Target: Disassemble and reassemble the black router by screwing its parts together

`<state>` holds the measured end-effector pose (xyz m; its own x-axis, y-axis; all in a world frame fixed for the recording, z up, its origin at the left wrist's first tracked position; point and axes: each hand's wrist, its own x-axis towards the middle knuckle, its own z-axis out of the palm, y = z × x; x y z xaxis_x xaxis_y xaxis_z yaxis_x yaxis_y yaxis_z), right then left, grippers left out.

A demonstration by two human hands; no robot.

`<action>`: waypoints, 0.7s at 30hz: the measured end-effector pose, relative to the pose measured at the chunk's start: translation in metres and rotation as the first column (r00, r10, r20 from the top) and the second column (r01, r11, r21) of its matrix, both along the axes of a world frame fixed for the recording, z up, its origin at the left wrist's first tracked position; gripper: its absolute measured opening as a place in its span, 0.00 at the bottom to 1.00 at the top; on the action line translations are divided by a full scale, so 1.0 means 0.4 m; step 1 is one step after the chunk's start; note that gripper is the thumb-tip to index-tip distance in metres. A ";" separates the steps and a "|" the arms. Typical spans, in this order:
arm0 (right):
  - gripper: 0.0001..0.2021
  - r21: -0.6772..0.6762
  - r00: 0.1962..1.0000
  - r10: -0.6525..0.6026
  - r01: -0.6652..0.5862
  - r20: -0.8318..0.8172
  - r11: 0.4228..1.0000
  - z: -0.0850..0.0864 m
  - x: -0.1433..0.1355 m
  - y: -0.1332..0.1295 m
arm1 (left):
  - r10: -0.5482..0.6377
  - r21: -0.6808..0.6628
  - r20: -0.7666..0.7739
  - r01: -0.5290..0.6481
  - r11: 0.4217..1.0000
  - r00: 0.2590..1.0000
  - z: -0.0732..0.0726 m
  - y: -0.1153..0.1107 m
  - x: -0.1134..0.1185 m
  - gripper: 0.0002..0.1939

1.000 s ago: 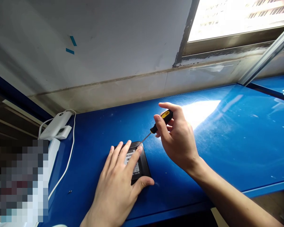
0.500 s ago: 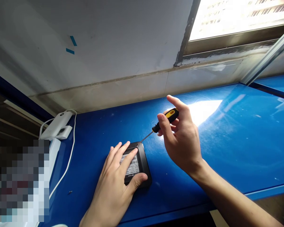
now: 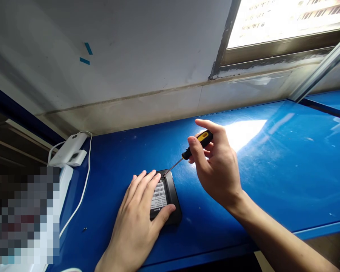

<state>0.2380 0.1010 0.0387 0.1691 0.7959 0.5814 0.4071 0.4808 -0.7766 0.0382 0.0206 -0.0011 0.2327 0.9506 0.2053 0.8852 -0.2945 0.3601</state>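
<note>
A black rectangular device [image 3: 174,200] with a printed white label lies on the blue tabletop. Across its left part rests my left hand [image 3: 138,215], fingers stretched flat over the casing and thumb on the right side of it. My right hand [image 3: 218,162] is closed round the black and yellow handle of a screwdriver [image 3: 206,139], its index finger lifted off the handle. The thin shaft slants down to the left, and its tip meets the device's far right corner. What lies under the tip is too small to make out.
A white plug adapter [image 3: 73,145] and a white cable [image 3: 85,185] are at the left edge of the blue tabletop [image 3: 272,170]. A tiny dark bit [image 3: 85,229] lies near the cable. The wall and a window [image 3: 280,22] stand behind.
My right index finger has shifted slightly left and down over the screwdriver handle. My left index finger has drawn in to the left, away from the screwdriver tip, baring more of the label.
</note>
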 end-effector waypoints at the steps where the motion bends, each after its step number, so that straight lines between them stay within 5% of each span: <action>1: 0.14 -0.008 1.000 0.005 -0.005 -0.009 1.000 0.001 0.000 -0.001 | 0.001 0.000 0.003 -0.001 1.000 1.000 0.001 0.000 0.001 0.29; 21: 0.14 -0.080 1.000 0.014 -0.015 -0.014 0.997 0.000 -0.005 0.005 | -0.007 0.009 -0.064 0.008 1.000 0.998 0.003 -0.001 0.007 0.24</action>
<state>0.2362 0.1028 0.0388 0.1645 0.8420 0.5138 0.3901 0.4229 -0.8179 0.0411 0.0204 0.0003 0.2527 0.9469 0.1988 0.9042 -0.3043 0.2997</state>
